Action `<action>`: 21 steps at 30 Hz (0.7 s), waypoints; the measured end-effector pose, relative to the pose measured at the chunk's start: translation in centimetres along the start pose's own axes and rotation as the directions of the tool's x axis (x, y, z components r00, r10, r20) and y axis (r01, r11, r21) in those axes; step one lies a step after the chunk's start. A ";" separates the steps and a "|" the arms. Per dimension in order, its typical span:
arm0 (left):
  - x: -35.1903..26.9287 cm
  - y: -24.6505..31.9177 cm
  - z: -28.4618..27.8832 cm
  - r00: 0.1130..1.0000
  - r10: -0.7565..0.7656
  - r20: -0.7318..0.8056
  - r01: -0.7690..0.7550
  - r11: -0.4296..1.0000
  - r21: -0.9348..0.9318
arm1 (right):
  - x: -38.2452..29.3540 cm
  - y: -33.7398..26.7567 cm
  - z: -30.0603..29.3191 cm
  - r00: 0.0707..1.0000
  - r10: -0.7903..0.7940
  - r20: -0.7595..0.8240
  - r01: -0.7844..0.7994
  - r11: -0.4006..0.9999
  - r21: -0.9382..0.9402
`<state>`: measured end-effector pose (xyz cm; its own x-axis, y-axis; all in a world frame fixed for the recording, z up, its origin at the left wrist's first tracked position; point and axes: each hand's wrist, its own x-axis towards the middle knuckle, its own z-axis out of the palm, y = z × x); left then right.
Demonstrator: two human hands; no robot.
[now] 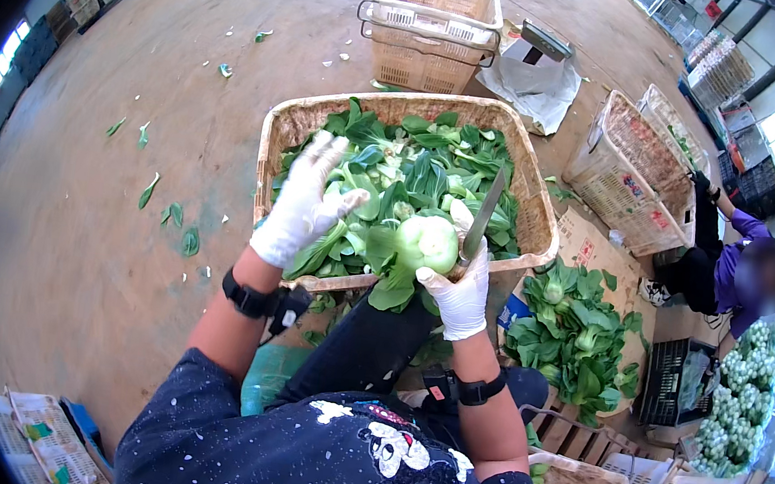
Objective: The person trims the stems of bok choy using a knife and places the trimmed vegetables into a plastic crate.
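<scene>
My right hand, in a white glove, grips a knife whose blade points up and away from me. A trimmed head of bok choy rests against the same hand, its pale cut base facing up. My left hand, also gloved in white, is empty with the fingers apart, over the left side of a large plastic crate. Inside that crate lie many loose bok choy leaves and cut stem pieces. The knife's handle is mostly hidden by my right hand.
Stacked crates and a scale stand beyond my crate. Untrimmed bok choy is piled on cardboard at the right. A person sits farther right, beside a tilted crate and bagged vegetables. Leaf scraps litter the left floor.
</scene>
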<state>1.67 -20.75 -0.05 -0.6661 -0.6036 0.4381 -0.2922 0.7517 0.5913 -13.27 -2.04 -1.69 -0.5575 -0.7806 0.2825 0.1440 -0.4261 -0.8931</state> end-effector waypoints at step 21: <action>-4.0 10.3 0.1 0.950 0.292 0.114 -0.268 0.945 -0.188 | -1.8 1.3 0.2 0.956 -0.290 -0.051 0.211 0.796 -0.568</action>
<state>1.24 -10.62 4.21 -0.7959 -0.3231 0.5119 0.0320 0.8220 0.5686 -11.93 -1.29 -3.25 -0.6164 -0.5990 0.5112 -0.4673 -0.2443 -0.8497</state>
